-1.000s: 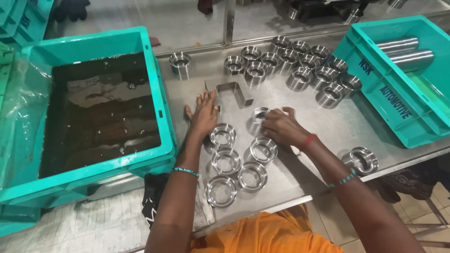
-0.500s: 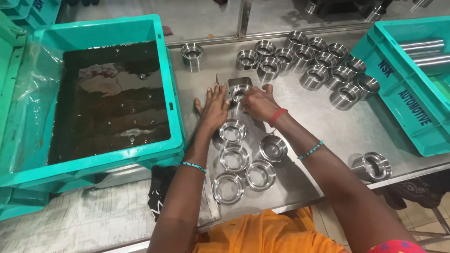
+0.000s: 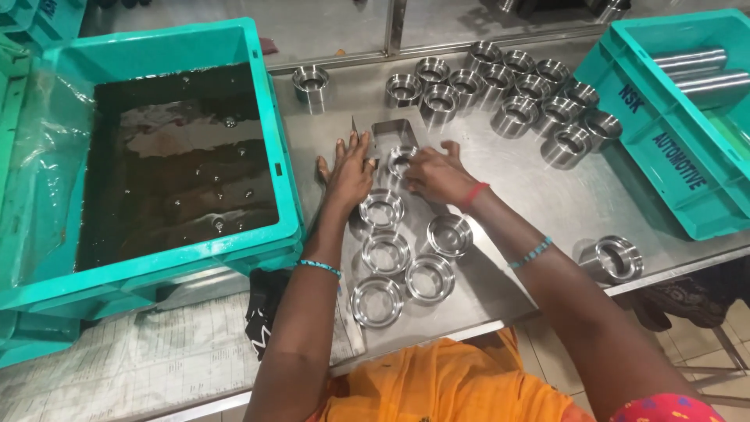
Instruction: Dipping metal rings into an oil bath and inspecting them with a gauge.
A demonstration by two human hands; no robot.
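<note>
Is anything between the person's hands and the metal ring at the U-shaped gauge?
Nothing visible. The right hand is already on the metal ring, which sits in the mouth of the U-shaped gauge; the left hand rests flat on the table beside it.

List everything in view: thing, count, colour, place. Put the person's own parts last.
Metal rings: five lying flat, silver, near table edge between the arms.
Ring in gauge: one, silver, under the fingers.
Gauge frame: one, grey, table centre.
Metal sleeves: about a dozen, silver, upright at the table's back.
Lone sleeve: one, silver, beside the liquid crate.
Side sleeve: one, silver, right table edge.
Liquid crate: one, teal, left, holding dark liquid.
Right crate: one, teal, holding steel cylinders.
Table: steel.
Left hand: flat beside gauge.
Right hand: on gauge ring.
</note>
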